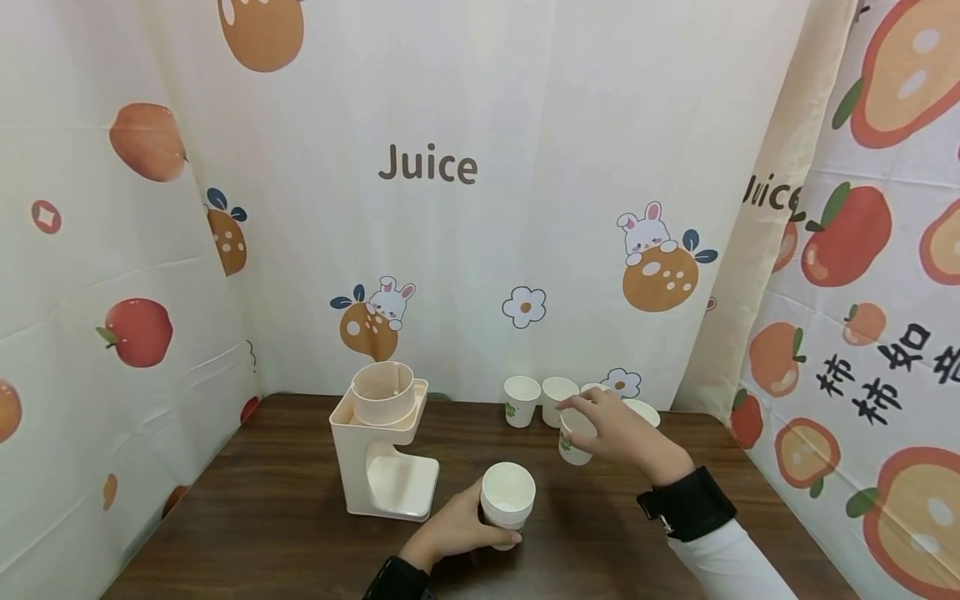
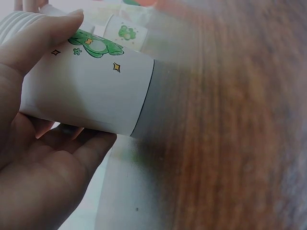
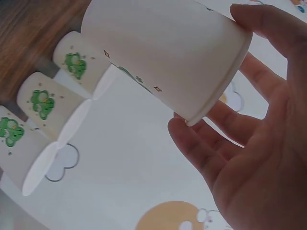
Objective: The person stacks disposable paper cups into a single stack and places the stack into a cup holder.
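My left hand [image 1: 450, 533] grips a stack of white paper cups [image 1: 507, 498] near the table's front; the left wrist view shows the stack [image 2: 91, 91] with a green frog print, held between thumb and fingers [image 2: 43, 43]. My right hand [image 1: 615, 433] holds a single paper cup [image 1: 576, 437] by its rim, just above the table. In the right wrist view that cup [image 3: 168, 52] hangs from my fingers [image 3: 268, 28], with three more cups [image 3: 43, 105] standing in a row behind it.
A cream juice machine [image 1: 382, 446] stands at the left of the dark wooden table [image 1: 262, 517]. Loose cups [image 1: 521, 400] line the back edge by the fruit-print curtain [image 1: 450, 250], which closes in three sides.
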